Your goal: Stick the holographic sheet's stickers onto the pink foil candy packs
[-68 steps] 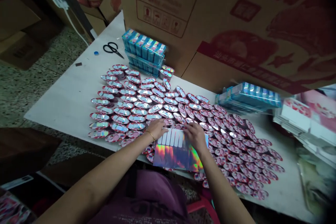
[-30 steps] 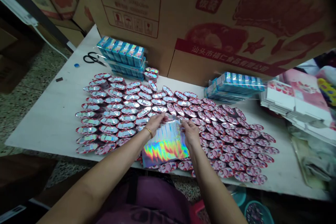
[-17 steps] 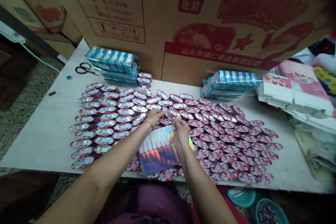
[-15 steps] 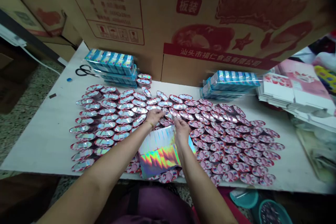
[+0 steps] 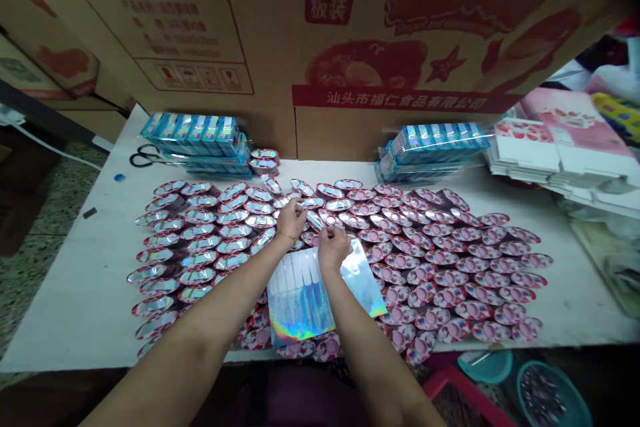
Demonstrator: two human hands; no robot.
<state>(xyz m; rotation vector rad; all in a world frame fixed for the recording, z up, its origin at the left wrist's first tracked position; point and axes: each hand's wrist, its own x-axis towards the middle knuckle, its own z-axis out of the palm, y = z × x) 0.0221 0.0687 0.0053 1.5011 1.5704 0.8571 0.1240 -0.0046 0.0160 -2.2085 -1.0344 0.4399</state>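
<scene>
A holographic sticker sheet (image 5: 305,297) lies near the table's front edge, over some of the small oval pink-and-silver lids (image 5: 435,260) that cover the white table (image 5: 85,293) in rows. My left hand (image 5: 291,217) and my right hand (image 5: 332,247) are closed in pinches just beyond the sheet's far edge. Between them is a narrow silver sticker strip (image 5: 315,221), held over one of the lids. A gold bracelet circles my left wrist.
Blue shrink-wrapped packs (image 5: 195,137) sit at the back left, more blue packs (image 5: 430,147) at the back right. Black scissors (image 5: 143,157) lie far left. Large cardboard boxes (image 5: 350,47) wall the back. Pink and white flat cartons (image 5: 565,153) are stacked right; basins stand below.
Both hands went from the sheet's top edge forward to the lids, with a silver strip now between them. The sheet lies flatter. The camera has tilted and shifted.
</scene>
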